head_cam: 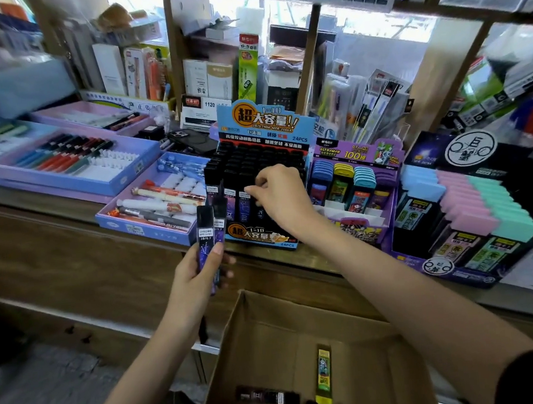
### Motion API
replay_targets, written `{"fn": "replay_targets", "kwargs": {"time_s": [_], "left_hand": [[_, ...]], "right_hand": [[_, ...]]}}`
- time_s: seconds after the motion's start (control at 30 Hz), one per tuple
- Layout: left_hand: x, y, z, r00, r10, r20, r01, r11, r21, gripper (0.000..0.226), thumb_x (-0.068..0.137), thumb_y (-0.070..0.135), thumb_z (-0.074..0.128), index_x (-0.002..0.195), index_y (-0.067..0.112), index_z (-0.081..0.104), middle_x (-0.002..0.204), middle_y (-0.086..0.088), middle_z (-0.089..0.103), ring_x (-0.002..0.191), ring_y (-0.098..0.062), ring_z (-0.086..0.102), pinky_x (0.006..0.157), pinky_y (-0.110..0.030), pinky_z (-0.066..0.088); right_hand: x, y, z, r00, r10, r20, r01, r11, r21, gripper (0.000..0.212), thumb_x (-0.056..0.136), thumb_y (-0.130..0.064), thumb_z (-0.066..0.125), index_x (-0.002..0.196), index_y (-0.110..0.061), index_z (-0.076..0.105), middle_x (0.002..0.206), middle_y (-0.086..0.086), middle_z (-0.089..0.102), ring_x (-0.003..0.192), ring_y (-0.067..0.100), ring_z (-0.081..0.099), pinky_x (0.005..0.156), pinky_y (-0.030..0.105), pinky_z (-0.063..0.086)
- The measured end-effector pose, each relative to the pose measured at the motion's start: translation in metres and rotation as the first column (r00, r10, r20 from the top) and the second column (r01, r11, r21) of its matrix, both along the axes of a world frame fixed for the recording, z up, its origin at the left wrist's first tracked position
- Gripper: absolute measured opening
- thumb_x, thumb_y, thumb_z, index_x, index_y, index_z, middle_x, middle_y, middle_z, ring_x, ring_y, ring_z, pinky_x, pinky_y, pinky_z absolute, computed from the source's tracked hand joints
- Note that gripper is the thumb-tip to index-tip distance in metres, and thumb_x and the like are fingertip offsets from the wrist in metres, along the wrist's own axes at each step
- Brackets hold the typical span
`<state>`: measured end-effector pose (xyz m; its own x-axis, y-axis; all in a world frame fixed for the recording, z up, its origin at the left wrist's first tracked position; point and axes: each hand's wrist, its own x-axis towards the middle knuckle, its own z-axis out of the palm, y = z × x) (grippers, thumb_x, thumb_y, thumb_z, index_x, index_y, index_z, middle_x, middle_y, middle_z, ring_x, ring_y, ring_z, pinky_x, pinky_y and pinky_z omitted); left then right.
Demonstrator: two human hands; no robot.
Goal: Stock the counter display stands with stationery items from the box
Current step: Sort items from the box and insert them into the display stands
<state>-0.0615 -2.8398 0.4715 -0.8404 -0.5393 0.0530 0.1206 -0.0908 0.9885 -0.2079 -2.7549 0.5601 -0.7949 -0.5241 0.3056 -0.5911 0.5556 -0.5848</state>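
A blue and black display stand [263,234] full of upright black lead cases stands on the wooden counter [78,252]. My right hand [279,195] reaches over its front row, fingers pinched on the top of a black lead case [245,204] there. My left hand [197,275] is lower left of the stand and grips two dark purple lead cases [205,227] upright. Below, an open cardboard box [264,332] holds a black case [266,397], a yellow-green case [324,375] and a pale one at the bottom edge.
A purple stand [361,222] with coloured lead cases stands right of the blue one, then a stand [468,215] with pastel caps. Blue and pink pen trays [148,210] lie to the left. Shelves of packaged goods rise behind the counter.
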Motion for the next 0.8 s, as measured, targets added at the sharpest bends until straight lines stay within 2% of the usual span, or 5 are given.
{"fn": "replay_targets", "kwargs": {"time_s": [0.13, 0.3, 0.5, 0.63, 0.8], "left_hand": [[-0.002, 0.005, 0.004, 0.999, -0.021, -0.030, 0.021, 1.000, -0.001, 0.019, 0.092, 0.031, 0.050, 0.100, 0.017, 0.060, 0.077, 0.004, 0.071, 0.064, -0.007, 0.063, 0.055, -0.017, 0.051], [-0.003, 0.011, 0.007, 0.994, -0.099, -0.055, 0.098, 0.995, -0.016, 0.028, 0.088, 0.037, 0.051, 0.102, 0.015, 0.061, 0.082, 0.001, 0.071, 0.068, -0.009, 0.065, 0.056, -0.017, 0.052], [-0.004, 0.021, 0.005, 0.977, -0.201, -0.065, 0.201, 0.979, -0.016, 0.031, 0.088, 0.038, 0.050, 0.111, 0.019, 0.061, 0.094, -0.003, 0.072, 0.082, -0.015, 0.070, 0.062, -0.019, 0.054], [-0.008, 0.021, 0.006, 0.993, -0.101, -0.064, 0.104, 0.994, 0.032, 0.023, 0.091, 0.030, 0.051, 0.108, 0.019, 0.062, 0.097, 0.002, 0.073, 0.082, -0.012, 0.070, 0.062, -0.019, 0.055], [-0.007, 0.015, 0.006, 0.999, -0.028, -0.017, 0.027, 0.998, -0.051, 0.025, 0.090, 0.035, 0.053, 0.095, 0.013, 0.064, 0.056, 0.008, 0.052, 0.052, -0.005, 0.048, 0.049, -0.015, 0.041]], "right_hand": [[0.013, 0.014, 0.001, 0.981, -0.036, -0.189, 0.056, 0.993, 0.100, 0.039, 0.093, -0.037, 0.054, 0.080, -0.004, 0.068, 0.067, 0.009, 0.066, 0.064, 0.022, 0.063, 0.067, 0.039, 0.054], [0.041, 0.035, -0.007, 0.914, 0.239, 0.329, -0.148, 0.949, -0.278, 0.024, 0.090, -0.036, 0.058, 0.096, -0.014, 0.067, 0.090, 0.005, 0.068, 0.086, 0.017, 0.064, 0.080, 0.035, 0.054], [0.042, 0.049, -0.013, 0.838, 0.321, 0.442, -0.124, 0.899, -0.419, 0.008, 0.088, -0.009, 0.063, 0.093, -0.014, 0.060, 0.078, 0.002, 0.064, 0.074, 0.011, 0.061, 0.066, 0.025, 0.051], [0.026, 0.059, 0.003, 0.874, 0.264, 0.408, -0.024, 0.861, -0.508, 0.013, 0.087, -0.006, 0.062, 0.087, -0.018, 0.057, 0.077, 0.000, 0.067, 0.067, 0.007, 0.065, 0.059, 0.020, 0.051], [0.001, 0.063, 0.019, 0.973, 0.081, 0.215, 0.052, 0.834, -0.549, 0.014, 0.086, -0.008, 0.064, 0.088, -0.020, 0.057, 0.083, -0.002, 0.065, 0.077, 0.012, 0.065, 0.070, 0.023, 0.053]]}}
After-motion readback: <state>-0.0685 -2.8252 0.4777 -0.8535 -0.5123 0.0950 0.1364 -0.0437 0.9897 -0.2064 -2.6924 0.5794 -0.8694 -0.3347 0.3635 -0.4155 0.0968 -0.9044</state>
